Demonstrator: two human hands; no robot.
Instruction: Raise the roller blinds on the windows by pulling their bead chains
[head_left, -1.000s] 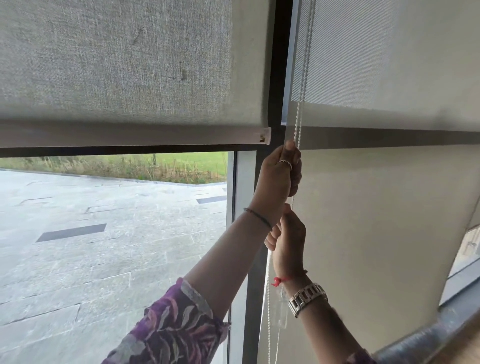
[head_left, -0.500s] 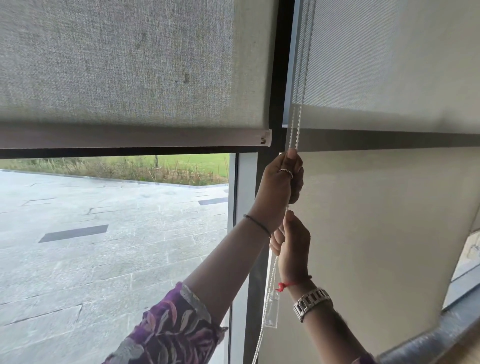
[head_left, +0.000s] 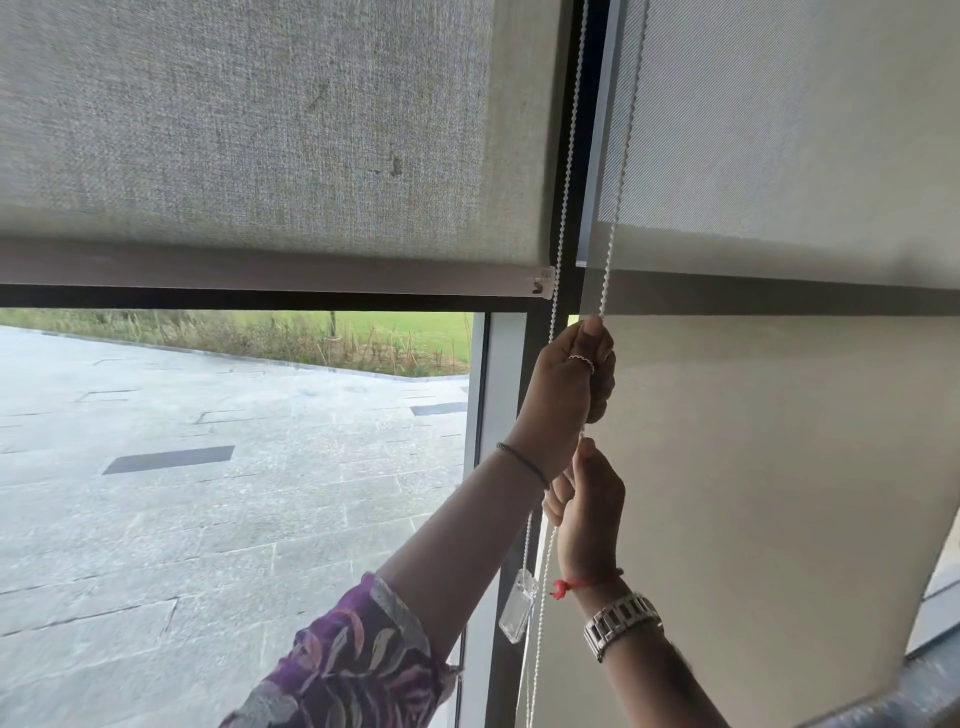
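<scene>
A white bead chain hangs in two strands along the dark window post between two roller blinds. My left hand is closed on the right strand just below the left blind's bottom bar. Directly under it, my right hand, with a watch on the wrist, grips the same chain. A clear plastic chain weight dangles below the hands. The grey left blind is partly raised and shows the paved yard outside. The beige right blind hangs low over its window.
The dark window post runs down behind my forearms. The right blind's lower edge bows out above a grey sill at the bottom right. Outside lie stone paving and a grass strip.
Both hands have slid down a little with the chain. The two strands have spread apart, one now lying over the dark post. The clear weight has swung left.
</scene>
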